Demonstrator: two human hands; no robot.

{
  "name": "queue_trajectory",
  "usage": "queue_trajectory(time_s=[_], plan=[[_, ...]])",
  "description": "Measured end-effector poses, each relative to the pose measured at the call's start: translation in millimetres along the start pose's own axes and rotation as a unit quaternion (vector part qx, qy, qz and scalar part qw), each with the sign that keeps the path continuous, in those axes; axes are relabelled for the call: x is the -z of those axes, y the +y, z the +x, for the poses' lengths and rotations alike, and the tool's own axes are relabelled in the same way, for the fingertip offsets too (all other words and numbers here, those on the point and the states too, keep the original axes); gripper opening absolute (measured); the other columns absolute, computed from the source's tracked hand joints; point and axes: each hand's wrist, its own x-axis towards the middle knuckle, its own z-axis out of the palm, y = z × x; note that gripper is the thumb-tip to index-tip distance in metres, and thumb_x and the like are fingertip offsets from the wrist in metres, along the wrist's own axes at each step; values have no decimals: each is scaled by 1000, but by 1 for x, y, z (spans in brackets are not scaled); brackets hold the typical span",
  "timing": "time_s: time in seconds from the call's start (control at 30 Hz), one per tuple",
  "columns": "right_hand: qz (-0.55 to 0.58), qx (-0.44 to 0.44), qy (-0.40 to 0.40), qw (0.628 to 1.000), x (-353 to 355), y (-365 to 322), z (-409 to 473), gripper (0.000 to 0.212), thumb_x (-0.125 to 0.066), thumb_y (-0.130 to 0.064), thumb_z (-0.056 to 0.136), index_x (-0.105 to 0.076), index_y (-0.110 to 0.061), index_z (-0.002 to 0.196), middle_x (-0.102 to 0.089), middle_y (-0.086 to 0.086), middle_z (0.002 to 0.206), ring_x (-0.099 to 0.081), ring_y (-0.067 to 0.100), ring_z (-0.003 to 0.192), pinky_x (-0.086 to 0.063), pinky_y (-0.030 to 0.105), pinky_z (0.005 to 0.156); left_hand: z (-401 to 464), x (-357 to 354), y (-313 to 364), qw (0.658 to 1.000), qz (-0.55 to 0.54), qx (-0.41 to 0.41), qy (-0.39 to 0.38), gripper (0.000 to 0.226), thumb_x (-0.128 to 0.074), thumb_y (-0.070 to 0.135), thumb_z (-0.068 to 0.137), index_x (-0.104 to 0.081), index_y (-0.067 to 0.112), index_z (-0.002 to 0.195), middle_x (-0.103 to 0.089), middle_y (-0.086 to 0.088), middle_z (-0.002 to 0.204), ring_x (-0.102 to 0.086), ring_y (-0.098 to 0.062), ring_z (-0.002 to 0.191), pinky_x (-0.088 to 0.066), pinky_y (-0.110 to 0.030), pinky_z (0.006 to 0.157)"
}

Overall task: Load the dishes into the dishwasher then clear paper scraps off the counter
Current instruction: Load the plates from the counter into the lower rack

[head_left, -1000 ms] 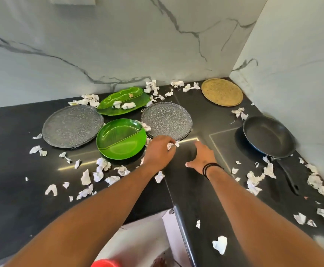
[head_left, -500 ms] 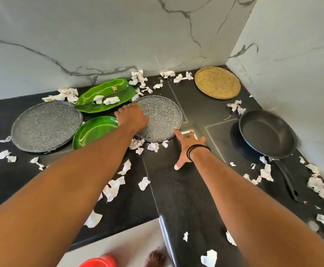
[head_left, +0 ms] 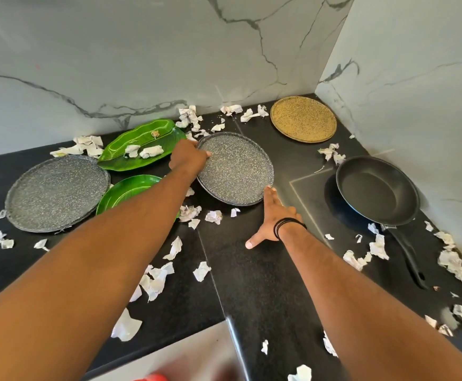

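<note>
Head view, corner counter [head_left: 252,276], black stone, meeting marble walls at the far and right sides.

Item: speckled grey plate [head_left: 235,167], lying flat at centre. The left hand [head_left: 187,158] is gripping its far-left rim, fingers curling over the edge. The right hand [head_left: 274,215] is lying spread and flat on the counter, fingertips touching the plate's near-right rim, thumb pointing left.

Item: second grey plate [head_left: 56,192], sitting at far left, its right edge just beside the round green plate [head_left: 126,192], which the left forearm is partly hiding.

Item: leaf-shaped green tray [head_left: 142,147], carrying two scraps, lying beyond both.

Item: tan plate [head_left: 303,118], sitting in the far corner, well apart.

Item: black frying pan [head_left: 377,189], resting at right, handle pointing near.

Item: paper scraps [head_left: 155,279], lying scattered along every edge; a bare strip is running between the forearms toward the near counter edge.
</note>
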Motion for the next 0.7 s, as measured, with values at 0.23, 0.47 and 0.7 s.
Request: queue_trajectory(time_s=[0.23,0.47,0.7], plan=[[124,-37,50,990,-14,11,-27,151,-91,-47,62,27,-23,153,-20,10,164,-16,40,149,-24,51,120,-32,3,46,972,-192,-102,-85,39,-77,-2,82,-61,3,117,-66,-13,115,-65,-26,106,-57,-44,96],[417,-31,116,901,-22,43,-29,128,-81,-36,81,21,-15,155,-33,1,160,-37,22,144,-30,37,117,-82,-2,70,942,-233,-198,-136,32,-76,-9,80,-60,13,98,-67,-15,102,-64,-22,94,-57,-37,89],[617,-79,260,739,-7,112,-59,134,-71,-89,40,-19,-34,151,-46,3,148,-57,32,124,-49,56,99,-132,-23,105,914,-311,-167,-202,26,-72,-9,83,-63,11,96,-70,-18,105,-68,-36,103,-56,-48,95]])
